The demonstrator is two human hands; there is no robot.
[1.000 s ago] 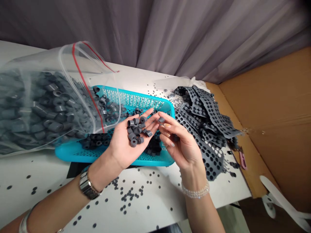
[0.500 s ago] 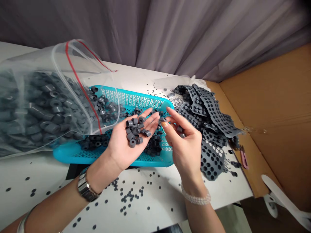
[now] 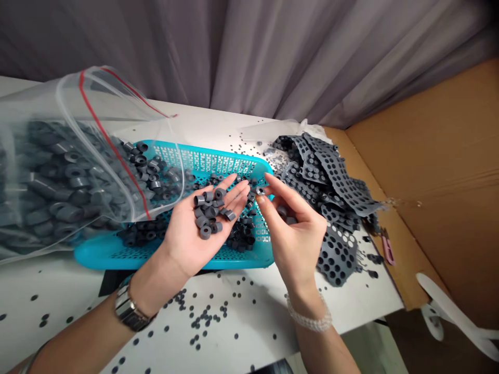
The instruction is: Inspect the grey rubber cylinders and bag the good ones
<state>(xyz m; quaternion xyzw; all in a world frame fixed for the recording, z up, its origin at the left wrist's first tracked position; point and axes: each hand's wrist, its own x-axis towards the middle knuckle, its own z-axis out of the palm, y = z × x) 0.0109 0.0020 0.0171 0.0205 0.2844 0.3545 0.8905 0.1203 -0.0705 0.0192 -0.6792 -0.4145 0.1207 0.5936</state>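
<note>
My left hand point(image 3: 187, 239) lies palm up with its fingers stretched out and bears a small heap of dark grey rubber bushings point(image 3: 209, 212). Close to its fingertips, my right hand point(image 3: 298, 228) pinches one bushing point(image 3: 260, 191) between thumb and index finger, its hole turned towards me. More grey pieces point(image 3: 282, 211) sit in the curled fingers of that hand. Below both hands stands a turquoise plastic basket point(image 3: 218, 263) with many such bushings in it. An open clear zip bag point(image 3: 74, 192) with red stripes, full of bushings, leans over the basket's left end.
Punched grey rubber sheets point(image 3: 335, 182) are piled on the right of the white table point(image 3: 218, 348). Small dark discs point(image 3: 206, 317) are scattered in front of the basket. A pink-handled tool point(image 3: 387, 248) lies by the cardboard point(image 3: 432, 156). A grey curtain point(image 3: 249, 57) hangs behind.
The bushing pinched in my right hand has turned so that its hole shows. The whole scene has shifted slightly left in view. The heap on my left palm looks the same.
</note>
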